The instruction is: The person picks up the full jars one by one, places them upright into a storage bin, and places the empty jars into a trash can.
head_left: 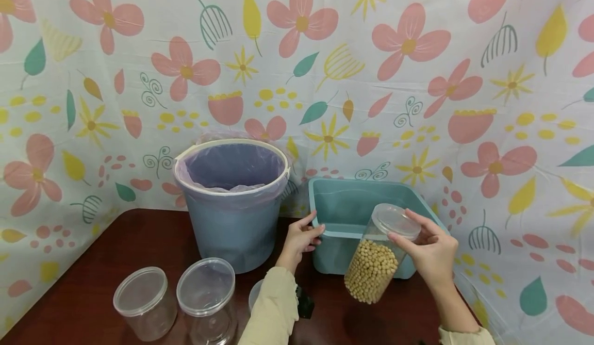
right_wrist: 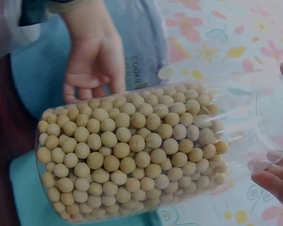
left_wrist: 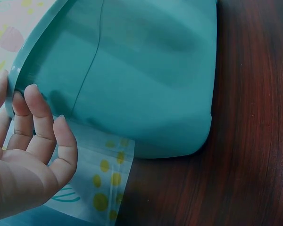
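My right hand (head_left: pixel 431 247) holds a clear plastic jar (head_left: pixel 373 273) at its lidded top, thumb and fingers around the lid (head_left: pixel 396 221). The jar leans, its base toward the lower left, in front of a teal plastic basin (head_left: pixel 331 255). Round, pale yellow soybeans (right_wrist: pixel 132 150) fill its lower part; the top is see-through. My left hand (head_left: pixel 299 239) grips the basin's rim at the near left corner. In the left wrist view, fingers (left_wrist: pixel 42 122) bend at the rim (left_wrist: pixel 19 70). The basin's visible inside holds nothing.
A blue-grey bucket (head_left: pixel 232 231) lined with a thin bag stands left of the basin. Two clear lidded jars (head_left: pixel 144 304) are at the front left. Another lid (head_left: pixel 254 293) and a black object (head_left: pixel 305 304) are partly behind my left sleeve. A floral sheet (head_left: pixel 306 102) hangs behind.
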`<state>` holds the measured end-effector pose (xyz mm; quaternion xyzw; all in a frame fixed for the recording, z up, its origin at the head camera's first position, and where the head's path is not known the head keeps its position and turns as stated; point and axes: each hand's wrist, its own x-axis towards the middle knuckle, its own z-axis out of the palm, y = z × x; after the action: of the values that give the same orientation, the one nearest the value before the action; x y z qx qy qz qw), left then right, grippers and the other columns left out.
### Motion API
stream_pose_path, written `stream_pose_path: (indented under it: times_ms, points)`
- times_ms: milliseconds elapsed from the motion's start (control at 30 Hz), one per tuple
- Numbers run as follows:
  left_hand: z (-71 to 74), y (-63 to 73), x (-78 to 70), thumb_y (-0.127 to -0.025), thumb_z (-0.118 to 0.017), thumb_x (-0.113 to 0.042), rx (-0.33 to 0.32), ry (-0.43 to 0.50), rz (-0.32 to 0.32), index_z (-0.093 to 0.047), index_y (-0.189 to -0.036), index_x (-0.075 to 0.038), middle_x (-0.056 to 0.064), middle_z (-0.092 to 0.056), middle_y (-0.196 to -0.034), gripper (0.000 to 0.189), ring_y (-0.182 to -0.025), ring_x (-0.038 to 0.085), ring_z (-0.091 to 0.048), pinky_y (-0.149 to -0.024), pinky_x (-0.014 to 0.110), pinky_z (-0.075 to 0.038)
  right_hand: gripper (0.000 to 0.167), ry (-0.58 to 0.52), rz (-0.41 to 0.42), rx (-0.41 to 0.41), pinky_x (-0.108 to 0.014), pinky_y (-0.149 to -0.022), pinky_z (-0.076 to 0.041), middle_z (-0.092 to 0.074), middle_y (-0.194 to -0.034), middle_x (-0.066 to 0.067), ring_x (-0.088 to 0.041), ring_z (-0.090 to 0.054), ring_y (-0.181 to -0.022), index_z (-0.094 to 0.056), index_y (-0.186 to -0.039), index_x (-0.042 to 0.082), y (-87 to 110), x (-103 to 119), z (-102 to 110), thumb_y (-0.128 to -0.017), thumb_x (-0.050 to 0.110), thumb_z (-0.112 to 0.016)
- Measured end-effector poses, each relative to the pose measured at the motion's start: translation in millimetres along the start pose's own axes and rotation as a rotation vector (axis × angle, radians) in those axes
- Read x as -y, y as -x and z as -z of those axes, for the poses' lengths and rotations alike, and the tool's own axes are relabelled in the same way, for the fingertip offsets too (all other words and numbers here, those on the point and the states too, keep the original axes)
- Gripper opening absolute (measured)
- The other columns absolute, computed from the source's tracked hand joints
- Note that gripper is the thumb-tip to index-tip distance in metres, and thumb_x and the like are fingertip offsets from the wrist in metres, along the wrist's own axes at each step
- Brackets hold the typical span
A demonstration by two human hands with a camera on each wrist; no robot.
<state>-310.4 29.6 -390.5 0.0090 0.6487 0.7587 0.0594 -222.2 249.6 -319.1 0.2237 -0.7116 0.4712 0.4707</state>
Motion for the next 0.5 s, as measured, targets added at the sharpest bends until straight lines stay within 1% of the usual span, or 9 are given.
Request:
stream_pose_path:
  times_ms: [100,167,267,333,400,500]
  points:
    - [0.0,0.1,0.1,-0.079,-0.069,-0.02,0.0,-0.001,0.001,-0.051,-0.128,-0.023,-0.002,-0.054,-0.071,0.053,-0.053,0.01,-0.056,-0.062,0.037,-0.049,0.049,0.031,-0.021,-0.037,-0.014,-0.037,-0.032,-0.06,-0.06,0.012,-0.002,-0.042,-0.036,-0.064,-0.098,-0.012,-9.1,2.3,-1.3,-0.051,-0.021,-0.074]
    - [0.3,0.0,0.5,-0.079,-0.069,-0.02,0.0,-0.005,0.002,-0.05,-0.129,-0.023,-0.002,-0.054,-0.072,0.053,-0.053,0.01,-0.057,-0.064,0.039,-0.049,0.046,0.01,-0.035,-0.058,-0.014,-0.036,-0.031,-0.058,-0.056,0.012,-0.002,-0.043,-0.036,-0.063,-0.098,-0.014,-15.9,6.0,-3.0,-0.053,-0.02,-0.074]
    - [0.6,-0.4,1.3,-0.079,-0.069,-0.02,0.0,-0.007,0.003,-0.05,-0.129,-0.023,-0.002,-0.054,-0.073,0.054,-0.054,0.01,-0.057,-0.066,0.04,-0.049,0.044,-0.031,-0.048,-0.083,-0.013,-0.037,-0.032,-0.06,-0.058,0.01,-0.002,-0.046,-0.037,-0.062,-0.097,-0.016,-25.8,9.8,-5.5,-0.055,-0.019,-0.073]
    - [0.8,-0.8,1.7,-0.079,-0.069,-0.02,0.0,-0.005,0.003,-0.05,-0.129,-0.024,-0.001,-0.054,-0.073,0.053,-0.054,0.01,-0.057,-0.066,0.04,-0.049,0.043,-0.016,-0.063,-0.094,-0.012,-0.037,-0.032,-0.06,-0.059,0.011,-0.001,-0.047,-0.038,-0.062,-0.097,-0.016,-32.0,10.7,-7.0,-0.056,-0.018,-0.073]
    - [0.6,-1.1,1.8,-0.079,-0.069,-0.02,0.0,-0.002,0.003,-0.05,-0.129,-0.023,-0.002,-0.054,-0.073,0.054,-0.054,0.01,-0.057,-0.065,0.04,-0.049,0.044,0.023,-0.075,-0.104,-0.011,-0.038,-0.032,-0.059,-0.06,0.014,0.0,-0.047,-0.037,-0.063,-0.098,-0.014,-36.9,9.0,-8.1,-0.055,-0.016,-0.074]
    - [0.2,-1.6,1.6,-0.079,-0.069,-0.02,0.006,0.004,0.002,-0.049,-0.13,-0.022,-0.002,-0.053,-0.072,0.055,-0.053,0.01,-0.056,-0.064,0.038,-0.049,0.044,0.068,-0.117,-0.115,-0.01,-0.039,-0.033,-0.059,-0.062,0.017,0.001,-0.049,-0.04,-0.064,-0.099,-0.011,-43.3,7.6,-9.7,-0.057,-0.013,-0.076]
